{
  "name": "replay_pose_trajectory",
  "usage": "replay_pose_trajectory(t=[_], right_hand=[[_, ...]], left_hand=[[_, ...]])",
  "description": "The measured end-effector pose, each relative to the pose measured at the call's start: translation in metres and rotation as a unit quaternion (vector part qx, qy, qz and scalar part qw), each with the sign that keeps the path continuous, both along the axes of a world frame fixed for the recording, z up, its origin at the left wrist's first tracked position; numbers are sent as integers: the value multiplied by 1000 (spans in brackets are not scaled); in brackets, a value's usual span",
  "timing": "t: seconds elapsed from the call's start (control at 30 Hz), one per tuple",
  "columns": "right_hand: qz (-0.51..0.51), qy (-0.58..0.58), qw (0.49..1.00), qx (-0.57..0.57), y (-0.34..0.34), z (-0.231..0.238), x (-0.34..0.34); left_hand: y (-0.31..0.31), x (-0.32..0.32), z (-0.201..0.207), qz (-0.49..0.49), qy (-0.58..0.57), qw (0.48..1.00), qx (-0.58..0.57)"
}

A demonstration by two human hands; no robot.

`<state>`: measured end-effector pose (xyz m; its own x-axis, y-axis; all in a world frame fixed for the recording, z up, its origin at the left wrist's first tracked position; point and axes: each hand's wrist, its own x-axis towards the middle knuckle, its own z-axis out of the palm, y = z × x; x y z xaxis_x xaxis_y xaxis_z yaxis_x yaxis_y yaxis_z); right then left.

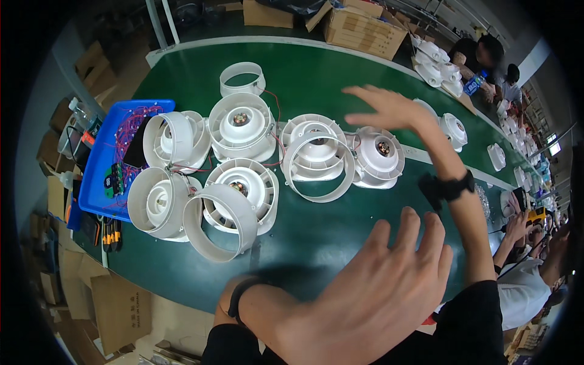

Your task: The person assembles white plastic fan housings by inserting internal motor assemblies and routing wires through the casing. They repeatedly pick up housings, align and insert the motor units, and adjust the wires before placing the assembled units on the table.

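My right hand (pixel 384 111), a black watch on its wrist, hovers with fingers spread. Just below it lies a white round fan housing (pixel 389 165) with a motor hub at its centre. My left hand (pixel 371 289) is close to the camera, over the table's front part, its fingers apart and nothing visible in them. To its upper left, a second fan housing (pixel 298 131) has a loose white ring (pixel 351 173) leaning over it. Several more white housings stand farther left, among them one (pixel 240 128) joined by red wires to a white ring (pixel 258 83) behind it.
A blue tray (pixel 97 173) with red wires and green circuit boards sits at the left table edge. Yellow-and-black handled tools (pixel 112 236) lie beside it. More white housings (pixel 453 131) and a blue-labelled bottle (pixel 476 83) are on the right. Other people work there.
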<state>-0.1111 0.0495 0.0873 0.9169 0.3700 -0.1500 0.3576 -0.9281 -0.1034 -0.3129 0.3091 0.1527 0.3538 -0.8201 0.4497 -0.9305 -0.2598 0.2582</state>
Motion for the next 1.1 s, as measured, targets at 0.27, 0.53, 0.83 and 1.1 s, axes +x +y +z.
replay_pose_trajectory(t=[0.27, 0.53, 0.83, 1.1], right_hand=[[-63, 63, 995, 53, -36, -27, -89], [-270, 27, 957, 104, -79, -53, 16], [-178, 37, 919, 351, 31, -76, 85], [105, 99, 965, 220, 57, -19, -20]], left_hand=[[6, 0, 2, -10, 16, 1000, 9], [13, 4, 8, -29, 40, 999, -9], [8, 2, -6, 67, 16, 997, -33], [-7, -1, -17, 68, -62, 994, -53]])
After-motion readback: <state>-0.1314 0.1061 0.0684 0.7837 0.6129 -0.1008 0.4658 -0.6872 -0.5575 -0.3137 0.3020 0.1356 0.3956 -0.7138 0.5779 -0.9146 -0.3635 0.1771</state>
